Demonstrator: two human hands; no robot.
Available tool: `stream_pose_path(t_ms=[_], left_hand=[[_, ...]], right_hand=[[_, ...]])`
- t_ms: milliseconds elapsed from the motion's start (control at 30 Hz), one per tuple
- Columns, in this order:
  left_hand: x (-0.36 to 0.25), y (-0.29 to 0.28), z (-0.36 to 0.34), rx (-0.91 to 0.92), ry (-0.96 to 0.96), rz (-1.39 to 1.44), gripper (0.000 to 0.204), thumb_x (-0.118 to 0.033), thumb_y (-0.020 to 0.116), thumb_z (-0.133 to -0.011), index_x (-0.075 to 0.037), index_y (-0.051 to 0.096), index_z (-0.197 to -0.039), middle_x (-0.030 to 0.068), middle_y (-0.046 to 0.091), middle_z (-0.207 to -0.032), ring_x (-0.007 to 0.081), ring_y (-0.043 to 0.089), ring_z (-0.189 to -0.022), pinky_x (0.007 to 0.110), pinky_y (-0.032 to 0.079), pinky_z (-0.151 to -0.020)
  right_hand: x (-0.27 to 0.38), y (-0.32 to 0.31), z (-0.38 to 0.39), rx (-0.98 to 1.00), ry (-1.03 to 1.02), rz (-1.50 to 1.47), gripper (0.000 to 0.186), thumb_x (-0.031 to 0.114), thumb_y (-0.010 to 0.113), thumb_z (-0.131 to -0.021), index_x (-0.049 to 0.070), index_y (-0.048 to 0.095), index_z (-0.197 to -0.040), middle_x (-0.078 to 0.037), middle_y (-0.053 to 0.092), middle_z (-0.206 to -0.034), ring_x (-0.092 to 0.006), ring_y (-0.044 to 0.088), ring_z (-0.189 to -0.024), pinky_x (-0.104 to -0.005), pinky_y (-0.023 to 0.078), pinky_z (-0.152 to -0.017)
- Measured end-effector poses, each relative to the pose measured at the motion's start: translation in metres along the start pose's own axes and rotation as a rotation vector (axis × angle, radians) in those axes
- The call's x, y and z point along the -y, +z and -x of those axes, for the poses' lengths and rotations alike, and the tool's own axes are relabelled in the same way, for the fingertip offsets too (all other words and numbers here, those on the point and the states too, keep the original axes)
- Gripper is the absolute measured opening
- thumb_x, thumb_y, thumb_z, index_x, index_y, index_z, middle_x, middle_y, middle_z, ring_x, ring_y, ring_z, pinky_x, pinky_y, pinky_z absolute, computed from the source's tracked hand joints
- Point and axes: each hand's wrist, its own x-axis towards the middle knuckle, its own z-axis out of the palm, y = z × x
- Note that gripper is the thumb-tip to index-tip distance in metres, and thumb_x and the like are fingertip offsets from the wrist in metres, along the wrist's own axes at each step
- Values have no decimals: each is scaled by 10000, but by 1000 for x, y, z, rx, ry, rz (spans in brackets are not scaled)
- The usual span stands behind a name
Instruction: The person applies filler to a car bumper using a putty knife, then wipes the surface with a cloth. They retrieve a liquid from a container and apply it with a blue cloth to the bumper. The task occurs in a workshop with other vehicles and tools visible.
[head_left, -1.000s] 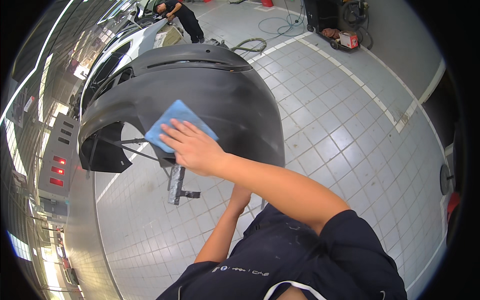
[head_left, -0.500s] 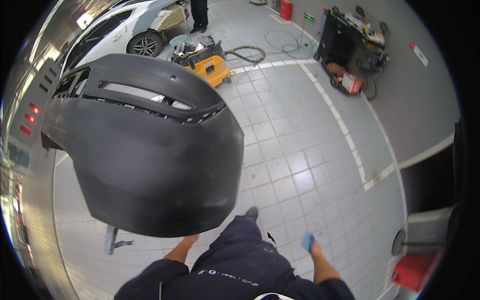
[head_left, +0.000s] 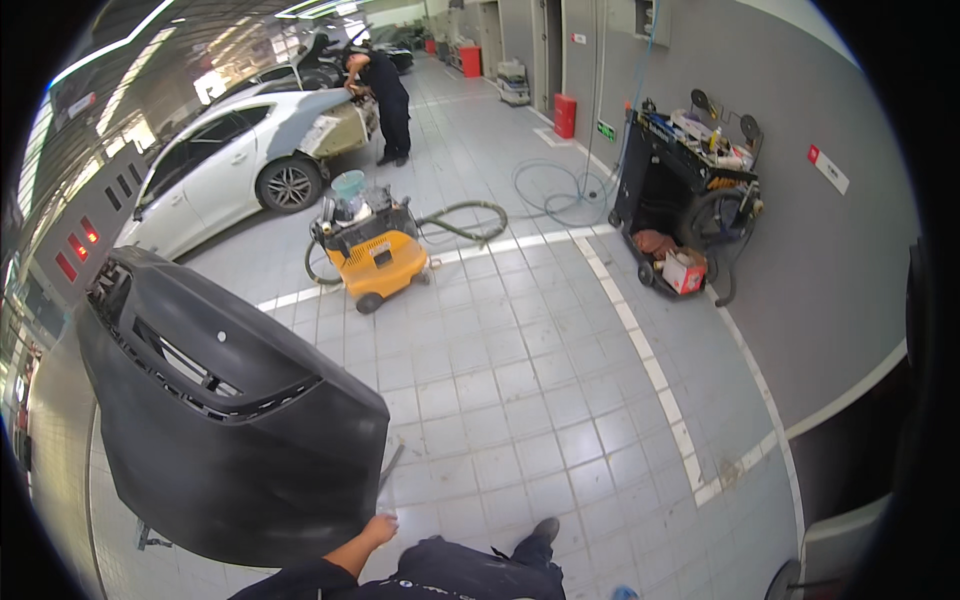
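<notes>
A large matte black bumper cover (head_left: pixel 240 470) fills the left side, its slotted opening facing up and its lower rim toward me. Beside its near right corner is my left hand (head_left: pixel 378 528), fingers curled together; a pale bit shows at the fingertips, too small to name. I cannot tell whether that hand touches the bumper cover. Of my right side, only a scrap of blue cloth (head_left: pixel 625 593) shows at the bottom edge; the hand around it is cut off by the frame.
A yellow machine with a hose (head_left: pixel 380 262) stands beyond the bumper cover. A white car (head_left: pixel 225 160) is behind it, where a person (head_left: pixel 385 100) in dark clothes bends over its end. A black tool cart (head_left: pixel 690 190) stands by the grey wall. A stand foot (head_left: pixel 150 540) pokes out below the bumper cover.
My view has tilted up, showing more of the room. The bumper cover now sits lower and farther left. My left hand has come out from its near rim; my right hand has dropped out of sight.
</notes>
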Motion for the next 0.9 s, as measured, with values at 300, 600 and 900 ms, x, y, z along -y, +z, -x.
stream_pose_path(t_ms=[300, 600, 900], left_hand=[[-465, -138, -34, 99, 192, 1216, 545, -318, 496, -1019, -84, 380, -1498, 149, 443, -1492, 284, 418, -1384, 432, 375, -1096], [-680, -158, -197, -171, 990, 230, 1048, -342, 752, -833, 68, 80, -1524, 298, 200, -1571, 439, 238, -1453, 475, 229, -1180], [-878, -262, -350, -117, 1209, 14, 789, -277, 754, -840, -26, 354, -1472, 227, 339, -1517, 414, 411, -1344, 460, 355, -1102]], right_hand=[[376, -401, -36, 962, -620, -1651, 408, 221, 399, -989, 19, 511, -1325, -119, 621, -1255, -259, 628, -1081, -389, 495, -952], [419, -558, -159, 1141, -326, -1838, 638, 605, 304, -1017, 130, 400, -1434, -141, 486, -1362, -277, 561, -1193, -472, 430, -1041], [390, -714, -336, 180, -359, -2257, 197, 141, 518, -965, 67, 574, -1139, -67, 634, -985, -214, 633, -815, -356, 528, -648]])
